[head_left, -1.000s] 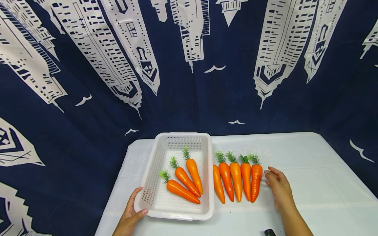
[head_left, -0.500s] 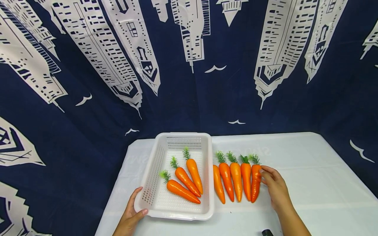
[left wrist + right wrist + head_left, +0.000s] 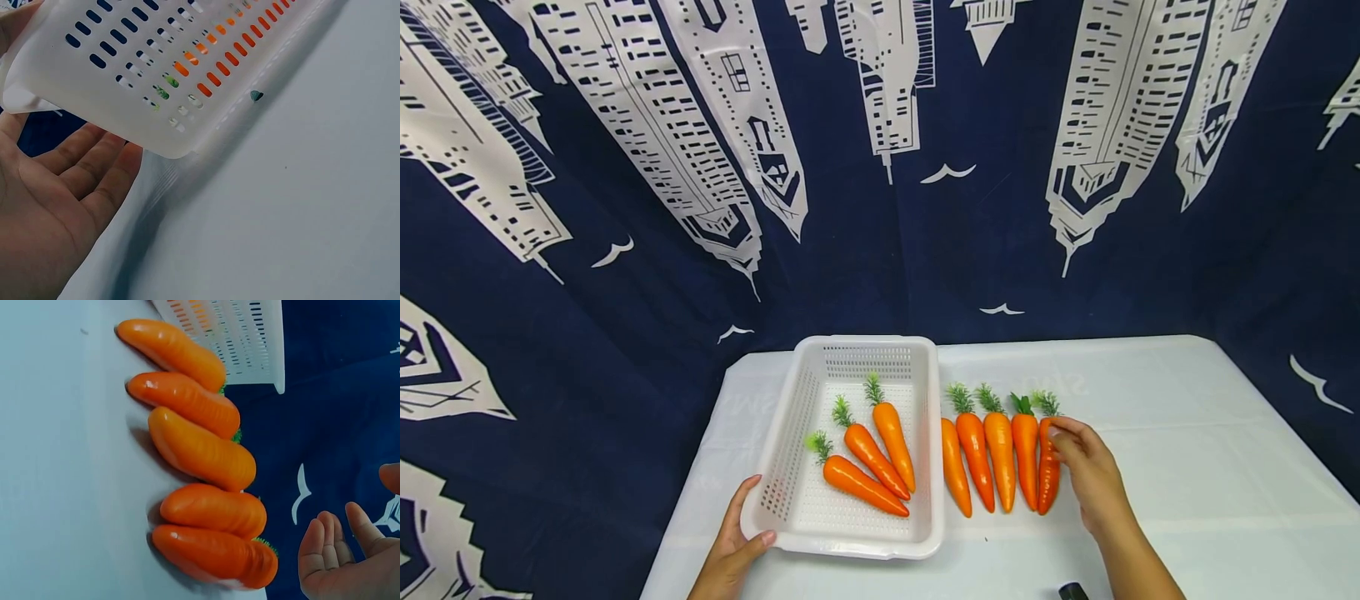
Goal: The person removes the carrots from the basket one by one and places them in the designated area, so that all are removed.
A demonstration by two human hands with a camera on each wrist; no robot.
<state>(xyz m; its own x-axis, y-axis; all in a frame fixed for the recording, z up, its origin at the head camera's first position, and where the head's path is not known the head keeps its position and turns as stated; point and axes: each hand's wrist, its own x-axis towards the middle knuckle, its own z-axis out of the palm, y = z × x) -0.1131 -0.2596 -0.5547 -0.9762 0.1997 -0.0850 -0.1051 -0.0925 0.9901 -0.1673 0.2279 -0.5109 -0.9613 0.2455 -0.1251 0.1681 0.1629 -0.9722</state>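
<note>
The right hand, right of center low in the head view, has its thumb and fingers parted and loosely bent. There, their tips overlap the upper part of the rightmost carrot; in the right-wrist view, the fingers show apart at the lower right, with that carrot at bottom center, so firm contact cannot be told. Four more carrots lie just left of it in a row on the white worktop, tips toward the lower edge of the frame. The left hand, at bottom left of center, grips the near left corner of the white basket between thumb and fingers. Inside the basket, three carrots lie slanted, green tops toward the upper left.
</note>
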